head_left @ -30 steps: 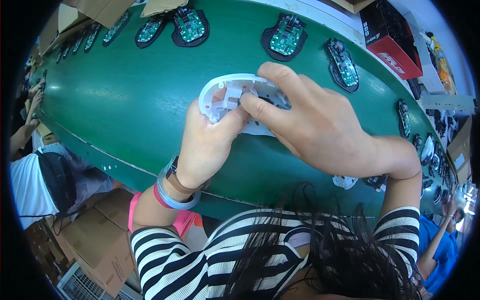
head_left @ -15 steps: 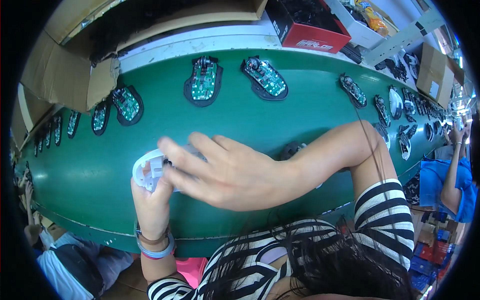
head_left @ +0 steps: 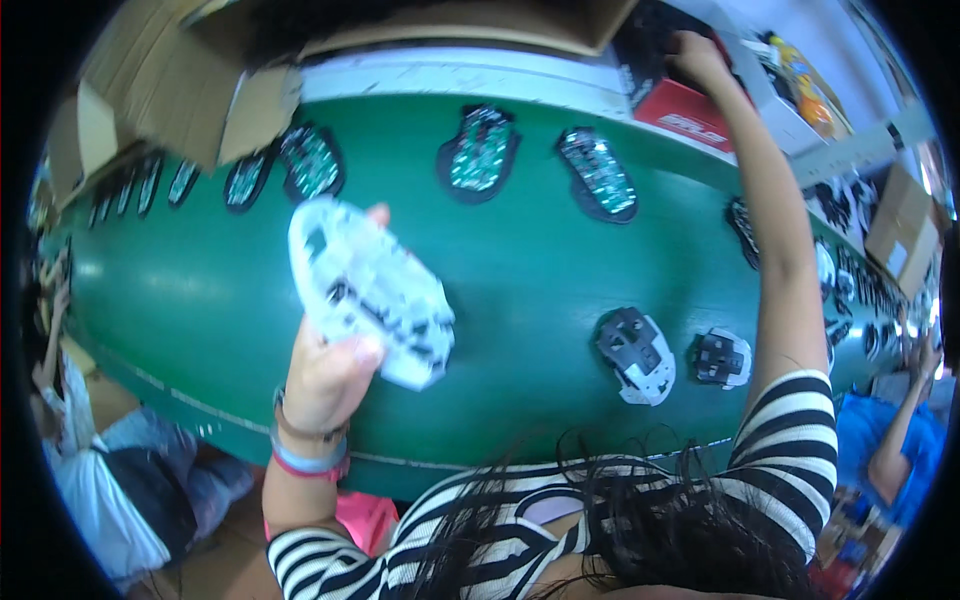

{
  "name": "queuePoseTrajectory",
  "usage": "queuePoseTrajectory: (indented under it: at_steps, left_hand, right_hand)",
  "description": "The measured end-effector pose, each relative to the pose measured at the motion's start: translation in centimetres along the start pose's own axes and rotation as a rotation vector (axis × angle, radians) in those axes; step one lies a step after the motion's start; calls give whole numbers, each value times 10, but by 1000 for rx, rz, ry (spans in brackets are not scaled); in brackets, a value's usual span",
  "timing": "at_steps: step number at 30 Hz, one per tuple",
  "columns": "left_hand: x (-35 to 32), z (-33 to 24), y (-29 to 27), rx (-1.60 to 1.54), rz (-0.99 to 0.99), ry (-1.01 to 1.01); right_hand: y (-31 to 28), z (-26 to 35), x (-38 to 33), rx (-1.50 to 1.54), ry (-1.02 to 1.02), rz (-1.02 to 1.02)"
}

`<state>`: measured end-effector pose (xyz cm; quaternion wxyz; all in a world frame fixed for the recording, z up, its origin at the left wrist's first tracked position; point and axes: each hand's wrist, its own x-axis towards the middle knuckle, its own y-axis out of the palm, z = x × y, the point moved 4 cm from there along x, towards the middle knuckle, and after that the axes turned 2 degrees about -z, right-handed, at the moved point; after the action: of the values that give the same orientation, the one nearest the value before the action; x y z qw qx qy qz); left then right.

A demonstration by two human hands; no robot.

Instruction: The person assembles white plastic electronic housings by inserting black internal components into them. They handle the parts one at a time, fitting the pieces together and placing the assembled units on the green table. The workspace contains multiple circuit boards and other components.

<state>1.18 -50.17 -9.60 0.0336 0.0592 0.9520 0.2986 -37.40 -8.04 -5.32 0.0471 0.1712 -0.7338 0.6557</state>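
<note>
In my left hand [head_left: 335, 375] is a white plastic computer-mouse shell [head_left: 385, 290], held tilted with its ribbed inner side up; my thumb presses its near edge. My right arm stretches out to the far right, where my right hand [head_left: 697, 58] dips into a red and black box [head_left: 690, 115] of small dark parts. Its fingers look curled down, and whatever lies between them is too small to make out. Two more shells with dark inserts, a larger one [head_left: 636, 355] and a smaller one [head_left: 722, 357], lie on the green bench [head_left: 520, 300].
Several mouse bases with green circuit boards, among them one [head_left: 480, 155] straight ahead, line the bench's far side. An open cardboard box [head_left: 160, 80] stands at the far left. Beyond my right arm are more parts and another person's arm [head_left: 900, 430].
My right hand has left the white shell and swung far right into the red and black box. My left hand has turned the shell, which now shows its whole inner side.
</note>
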Motion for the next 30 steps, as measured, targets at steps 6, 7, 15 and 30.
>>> queuePoseTrajectory:
  at_steps: [6,7,15,30]
  left_hand:
    - [-2,-23,1,310,-111,232]
    - [0,-25,3,325,-142,312]
    - [-8,-27,-5,749,-194,319]
    - [-7,-28,-20,528,-169,327]
  right_hand:
    - [-49,3,-55,18,21,-277]
    - [-63,6,-67,94,26,-332]
    - [-178,235,-220,1243,-268,-28]
    - [-154,327,-241,1094,-615,104]
